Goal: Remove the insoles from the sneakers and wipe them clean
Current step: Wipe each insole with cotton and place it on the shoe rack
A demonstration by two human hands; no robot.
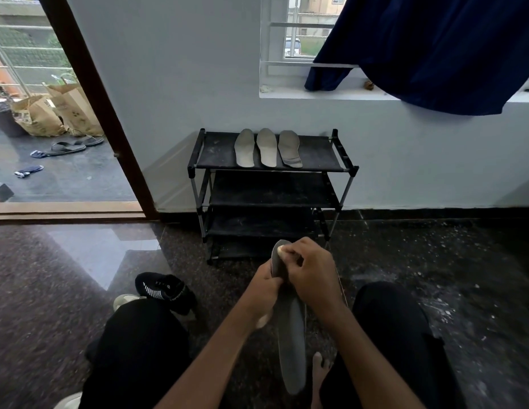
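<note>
I hold a long grey insole (292,343) upright between my knees. My left hand (264,286) grips its left edge near the upper part. My right hand (309,270) curls over the toe end, thumb pressed on the surface, with a small pale bit at the thumb tip that I cannot identify. Three more grey insoles (267,147) lie side by side on the top shelf of a black shoe rack (204,166) ahead. A black sneaker (165,290) with white stripes lies on the floor by my left knee, and a white shoe toe (124,301) shows beside it.
The rack stands against a white wall under a window with a dark blue curtain (434,48). At the left an open doorway (89,84) leads to a balcony with paper bags (56,113) and sandals (69,147). The floor is polished dark stone. My bare foot (319,370) is below the insole.
</note>
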